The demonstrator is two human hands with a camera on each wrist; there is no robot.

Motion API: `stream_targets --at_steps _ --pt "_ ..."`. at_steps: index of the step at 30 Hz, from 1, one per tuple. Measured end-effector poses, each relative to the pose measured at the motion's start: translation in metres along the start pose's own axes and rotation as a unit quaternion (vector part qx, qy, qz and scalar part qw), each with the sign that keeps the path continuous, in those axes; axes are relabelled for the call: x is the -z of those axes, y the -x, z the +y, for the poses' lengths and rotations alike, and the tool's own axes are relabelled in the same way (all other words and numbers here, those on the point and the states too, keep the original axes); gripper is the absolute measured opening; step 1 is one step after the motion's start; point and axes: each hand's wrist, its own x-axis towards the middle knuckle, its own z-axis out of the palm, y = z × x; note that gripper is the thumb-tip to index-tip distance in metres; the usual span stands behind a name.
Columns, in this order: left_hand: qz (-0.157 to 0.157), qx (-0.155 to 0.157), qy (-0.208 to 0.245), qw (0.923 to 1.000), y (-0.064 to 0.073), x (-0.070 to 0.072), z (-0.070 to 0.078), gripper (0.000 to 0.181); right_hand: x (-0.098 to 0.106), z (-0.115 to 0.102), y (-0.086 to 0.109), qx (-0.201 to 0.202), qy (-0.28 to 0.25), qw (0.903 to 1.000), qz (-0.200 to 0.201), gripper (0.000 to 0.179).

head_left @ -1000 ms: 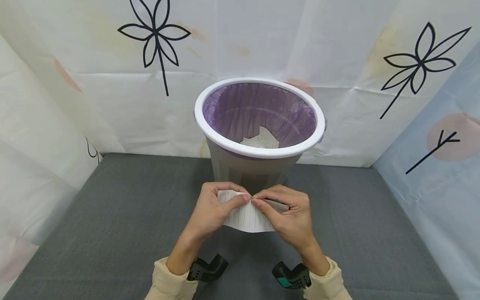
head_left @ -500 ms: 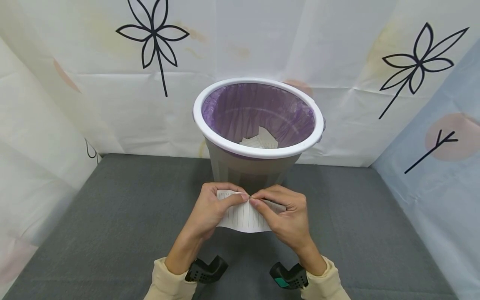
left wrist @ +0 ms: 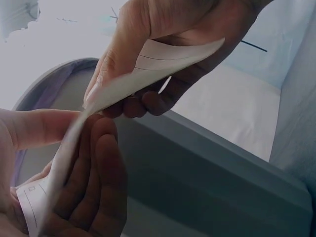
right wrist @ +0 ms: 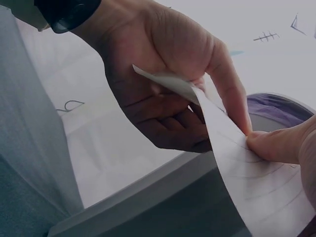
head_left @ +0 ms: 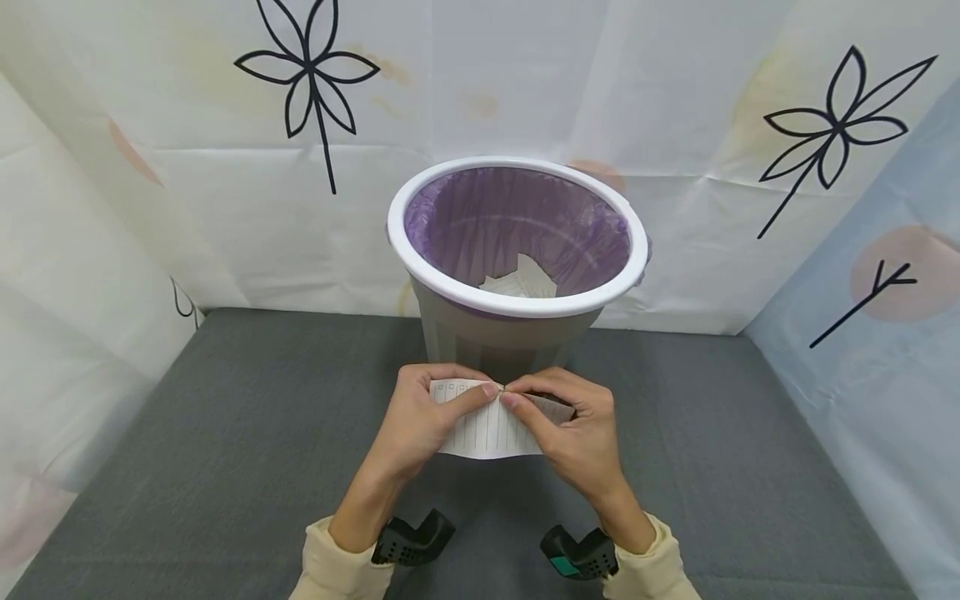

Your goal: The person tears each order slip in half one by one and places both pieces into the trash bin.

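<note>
Between my two hands is a piece of white lined paper, with a row of small printed boxes near its upper left edge. My left hand pinches it at the top middle, thumb in front and fingers behind. Right beside that, my right hand pinches the same edge, the two thumb tips almost meeting. In the right wrist view the paper bends away from the pinch; in the left wrist view the sheet curves toward the right palm. Both hands are in front of a waste bin, low against its wall.
The bin's white rim holds a purple liner bag, with paper pieces lying inside. A dark grey cloth surface spreads under everything. White patterned sheets hang behind and at the sides. Black devices sit on both wrists.
Both hands keep pinching the paper at the top middle. The paper's lower edge has risen slightly, and the hands have shifted only a little. The bin and its contents stay put.
</note>
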Motion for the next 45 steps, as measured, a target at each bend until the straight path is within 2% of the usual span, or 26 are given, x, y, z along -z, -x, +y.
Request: stream_targets --at_steps 5,8,12,20,23,31,45 --pt "0.003 -0.029 -0.039 0.9988 0.0004 0.0002 0.0016 0.011 0.0044 -0.0004 0.0000 -0.043 -0.008 0.9990 -0.005 0.012" --pt "0.009 -0.031 -0.041 0.9986 0.0000 0.0000 0.0018 0.012 0.0057 -0.0017 -0.0004 -0.061 -0.009 0.9981 -0.005 0.012" --pt "0.021 -0.013 -0.027 0.9993 -0.0004 -0.0002 0.0014 0.013 0.0059 -0.0025 -0.0009 -0.066 -0.009 0.9978 -0.006 0.011" --pt "0.034 0.041 0.024 0.9983 -0.0029 -0.0006 -0.0006 0.020 0.0040 -0.0010 -0.0004 -0.050 -0.007 0.9987 0.005 0.007" --pt "0.040 0.046 0.023 0.9979 -0.0035 -0.0004 -0.0013 0.021 0.0031 -0.0012 -0.0003 -0.046 -0.007 0.9989 0.007 0.009" --pt "0.051 0.027 0.000 0.9984 -0.0040 -0.0004 -0.0024 0.019 0.0025 -0.0013 -0.0003 -0.043 -0.008 0.9989 0.017 0.017" --pt "0.061 -0.002 -0.030 0.9977 -0.0045 0.0022 -0.0044 0.017 0.0033 0.0015 0.0006 -0.027 -0.021 0.9991 0.026 0.006"
